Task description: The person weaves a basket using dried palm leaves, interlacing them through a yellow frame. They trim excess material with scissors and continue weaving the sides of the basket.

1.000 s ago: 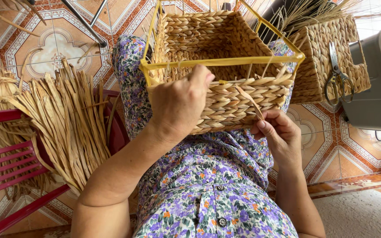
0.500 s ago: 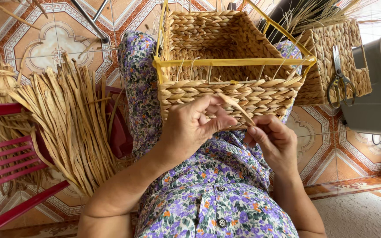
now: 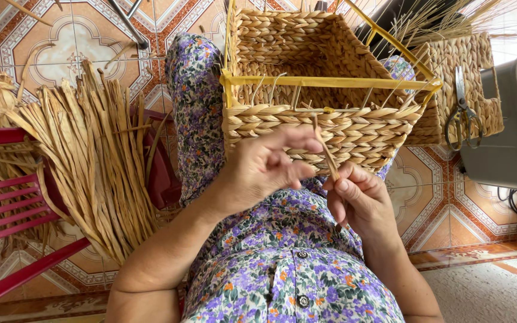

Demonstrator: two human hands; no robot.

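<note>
Between our hands, dry fibre strand (image 3: 325, 149) against woven basket (image 3: 324, 128) on lap; right hand (image 3: 360, 200) pinching it, left hand (image 3: 264, 167) half-curled, empty; we reckon strand light, bendy, brittle, best gripped low

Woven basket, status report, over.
Left hand open at the woven basket wall. Right hand pinching a fibre strand. Nothing blocking.

Counts: 2 hands, left (image 3: 261, 170) and right (image 3: 360, 200). 1 basket (image 3: 330, 128) on a yellow frame (image 3: 324, 82). 1 woven panel (image 3: 480, 72). 1 scissors (image 3: 463, 110). 1 straw pile (image 3: 91, 161). 1 red chair (image 3: 7, 203). 1 grey machine (image 3: 513, 125).
</note>
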